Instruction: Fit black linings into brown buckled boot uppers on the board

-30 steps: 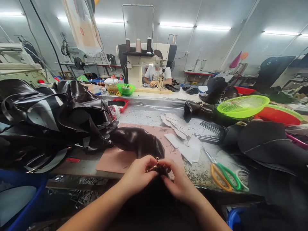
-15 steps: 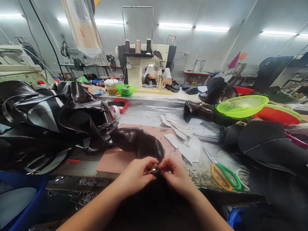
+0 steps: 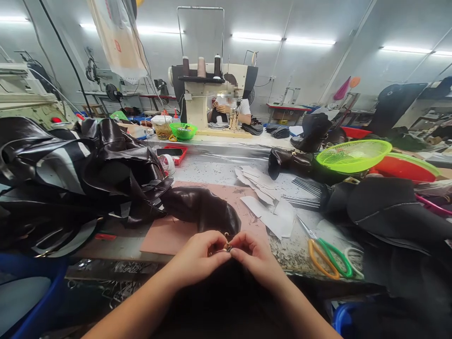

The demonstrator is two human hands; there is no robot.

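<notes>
Gold-coloured hardware (image 3: pixel 228 246) sits at the table's (image 3: pixel 208 165) near edge in the head view, pinched between the fingers of the left hand (image 3: pixel 199 254) and right hand (image 3: pixel 257 258). Shiny dark leather (image 3: pixel 203 207) lies just beyond, on a pink board (image 3: pixel 160 238); scissors (image 3: pixel 312 234) lie rightward, near that same edge.

No readable text (bag mark (image 3: pixel 117 45) illegible).

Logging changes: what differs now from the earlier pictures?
The right hand brought its thumb up and inward to the small golden metal fitting in the left hand. Opposite, a co-worker's hands rose, holding black material. The glossy brown leather piece and metal scissors with orange and green handles stayed.
</notes>
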